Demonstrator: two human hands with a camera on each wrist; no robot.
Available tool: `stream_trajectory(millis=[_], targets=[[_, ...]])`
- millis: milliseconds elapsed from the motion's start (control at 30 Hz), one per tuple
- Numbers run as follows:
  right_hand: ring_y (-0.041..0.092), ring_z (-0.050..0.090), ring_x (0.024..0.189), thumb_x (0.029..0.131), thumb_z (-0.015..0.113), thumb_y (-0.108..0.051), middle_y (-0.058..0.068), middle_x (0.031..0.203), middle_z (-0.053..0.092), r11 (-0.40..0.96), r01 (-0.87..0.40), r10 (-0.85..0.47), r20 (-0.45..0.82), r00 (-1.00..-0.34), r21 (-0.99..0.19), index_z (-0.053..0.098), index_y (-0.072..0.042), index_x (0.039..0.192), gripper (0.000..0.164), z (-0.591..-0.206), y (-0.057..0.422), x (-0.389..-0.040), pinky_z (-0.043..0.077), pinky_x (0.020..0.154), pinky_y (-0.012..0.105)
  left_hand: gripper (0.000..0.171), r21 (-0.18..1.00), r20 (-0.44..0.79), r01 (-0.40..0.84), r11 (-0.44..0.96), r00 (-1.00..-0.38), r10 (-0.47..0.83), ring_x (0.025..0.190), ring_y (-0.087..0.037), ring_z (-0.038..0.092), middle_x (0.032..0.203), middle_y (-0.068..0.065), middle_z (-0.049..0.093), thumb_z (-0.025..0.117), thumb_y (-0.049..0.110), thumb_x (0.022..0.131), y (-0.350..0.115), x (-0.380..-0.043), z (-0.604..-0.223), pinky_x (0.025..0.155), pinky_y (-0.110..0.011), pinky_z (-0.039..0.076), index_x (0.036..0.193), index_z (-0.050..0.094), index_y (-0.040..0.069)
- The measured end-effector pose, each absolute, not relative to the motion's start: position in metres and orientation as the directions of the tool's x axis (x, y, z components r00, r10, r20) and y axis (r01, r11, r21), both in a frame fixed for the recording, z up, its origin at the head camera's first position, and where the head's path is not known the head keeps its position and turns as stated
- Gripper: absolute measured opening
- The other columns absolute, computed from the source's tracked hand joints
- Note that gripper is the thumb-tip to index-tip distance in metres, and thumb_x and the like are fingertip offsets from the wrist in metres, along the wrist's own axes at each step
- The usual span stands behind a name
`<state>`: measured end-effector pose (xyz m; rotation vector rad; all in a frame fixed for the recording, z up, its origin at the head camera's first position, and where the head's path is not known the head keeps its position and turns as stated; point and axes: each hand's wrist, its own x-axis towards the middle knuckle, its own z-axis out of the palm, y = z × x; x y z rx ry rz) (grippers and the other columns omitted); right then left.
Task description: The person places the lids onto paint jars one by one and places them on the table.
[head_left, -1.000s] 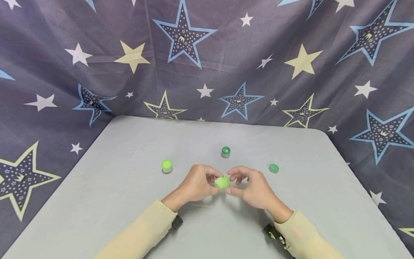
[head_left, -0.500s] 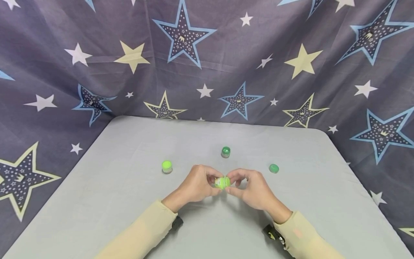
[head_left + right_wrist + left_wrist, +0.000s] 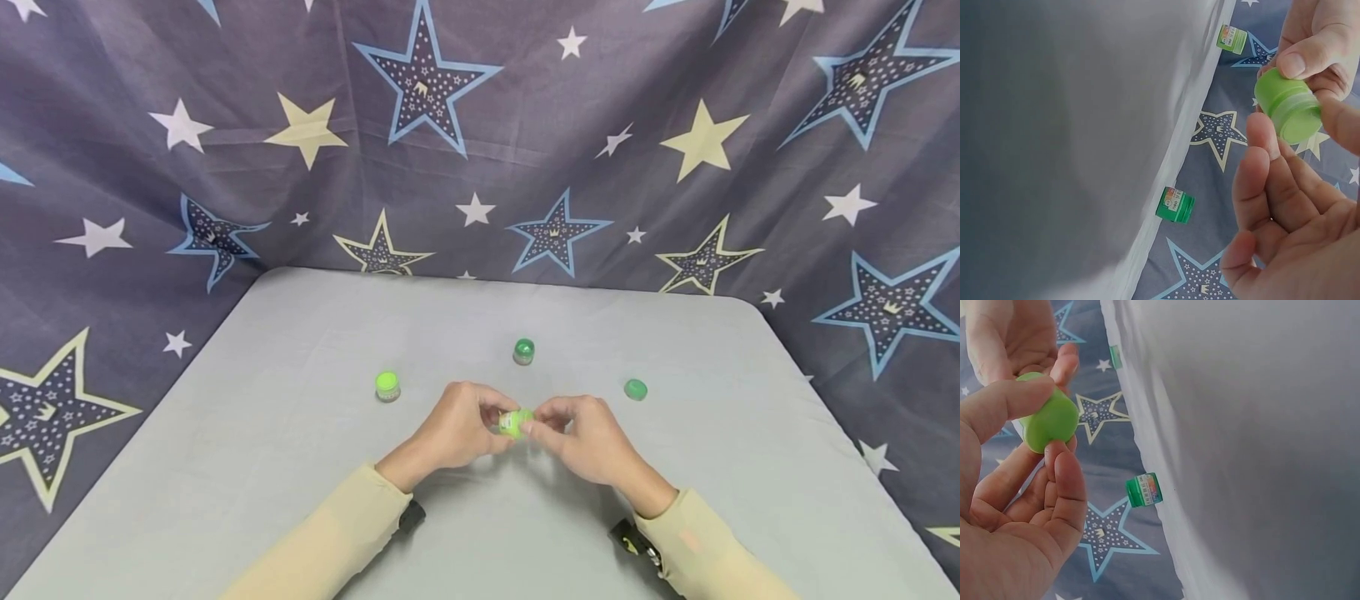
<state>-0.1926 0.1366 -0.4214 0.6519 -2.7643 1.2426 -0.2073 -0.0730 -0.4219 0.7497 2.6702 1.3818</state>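
Near the table's middle, my left hand [image 3: 459,425] holds a small light green paint jar [image 3: 512,423] by its base, thumb on one side and fingertips on the other. The jar lies tilted on its side above the table, its lid end [image 3: 1302,120] toward the right. My right hand [image 3: 588,437] pinches that end between thumb and fingertips; its other fingers are loosely bent in the right wrist view. Beyond the hands stands a dark green jar [image 3: 523,352], its narrower neck [image 3: 1134,494] showing in the left wrist view.
A second light green jar [image 3: 387,387] stands upright to the left. A loose dark green lid [image 3: 635,389] lies flat on the right. The grey-covered table [image 3: 315,333] ends at a star-patterned curtain [image 3: 510,150] at the back and sides.
My right hand's thumb and fingers have come in from just beside the jar onto its lid end. The left hand keeps its hold, almost still. The other jars and the loose lid stay put.
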Motion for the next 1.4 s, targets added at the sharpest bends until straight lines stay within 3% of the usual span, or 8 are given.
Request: stream_trajectory(millis=[367,500,700,833,967,1167,1400], targets=[[0.009,0.049,0.052,0.089,0.056,-0.055,-0.007,0.064,0.065,0.64,-0.305,-0.322,0.114,-0.94,-0.705,0.072,-0.02,0.077,0.04,-0.4186,0.137,-0.1938,0.041,0.046,0.025,0.033,0.773,0.187,0.408,0.485,-0.878,0.441,0.07,-0.009,0.058,0.077,0.011,0.065,0.085,0.009,0.064,-0.0725,-0.2077,-0.422,0.062,-0.024,0.051,0.096,0.076,0.016],[0.011,0.05,0.056,0.093,0.049,-0.055,-0.005,0.067,0.064,0.636,-0.301,-0.304,0.129,-0.944,-0.71,0.071,-0.019,0.08,0.044,-0.4182,0.1378,-0.1943,0.042,0.05,0.026,0.034,0.776,0.177,0.395,0.491,-0.884,0.432,0.071,-0.01,0.058,0.078,0.011,0.064,0.085,0.01,0.065,-0.0729,-0.2075,-0.421,0.062,-0.024,0.052,0.097,0.075,0.014],[0.01,0.059,0.073,0.087,0.068,-0.039,-0.011,0.081,0.066,0.591,-0.384,-0.292,0.256,-0.922,-0.709,0.069,-0.024,0.1,0.02,-0.4186,0.1394,-0.1947,0.047,0.061,0.03,0.035,0.776,0.177,0.392,0.494,-0.887,0.427,0.071,-0.01,0.058,0.077,0.01,0.064,0.085,0.01,0.065,-0.074,-0.2079,-0.4198,0.062,-0.024,0.051,0.098,0.075,0.015],[0.014,0.06,0.076,0.076,0.08,-0.027,-0.008,0.09,0.067,0.564,-0.444,-0.334,0.299,-0.894,-0.696,0.066,-0.025,0.107,0.034,-0.418,0.1406,-0.1934,0.046,0.063,0.032,0.034,0.778,0.173,0.389,0.494,-0.887,0.427,0.071,-0.011,0.058,0.076,0.01,0.064,0.085,0.01,0.065,-0.0741,-0.2082,-0.4188,0.062,-0.025,0.051,0.098,0.075,0.015],[0.013,0.059,0.078,0.071,0.084,-0.021,-0.013,0.095,0.066,0.537,-0.486,-0.381,0.315,-0.869,-0.689,0.065,-0.023,0.112,0.045,-0.4197,0.1407,-0.1934,0.045,0.072,0.039,0.034,0.786,0.159,0.374,0.492,-0.892,0.423,0.072,-0.011,0.059,0.077,0.01,0.064,0.085,0.01,0.065,-0.0739,-0.2078,-0.4179,0.062,-0.025,0.051,0.098,0.075,0.015],[0.013,0.059,0.077,0.069,0.085,-0.016,-0.015,0.095,0.066,0.515,-0.488,-0.392,0.313,-0.865,-0.705,0.066,-0.023,0.11,0.046,-0.4195,0.1395,-0.1926,0.043,0.077,0.046,0.034,0.792,0.155,0.367,0.488,-0.894,0.42,0.072,-0.012,0.059,0.077,0.009,0.065,0.085,0.009,0.065,-0.0736,-0.2074,-0.4177,0.062,-0.025,0.052,0.097,0.076,0.015],[0.013,0.06,0.075,0.072,0.083,-0.014,-0.015,0.093,0.068,0.523,-0.496,-0.399,0.315,-0.861,-0.694,0.066,-0.024,0.107,0.04,-0.4213,0.139,-0.1924,0.044,0.073,0.041,0.033,0.798,0.147,0.358,0.484,-0.896,0.42,0.072,-0.011,0.059,0.078,0.01,0.065,0.085,0.009,0.065,-0.0733,-0.2069,-0.4179,0.063,-0.025,0.052,0.096,0.076,0.016]])
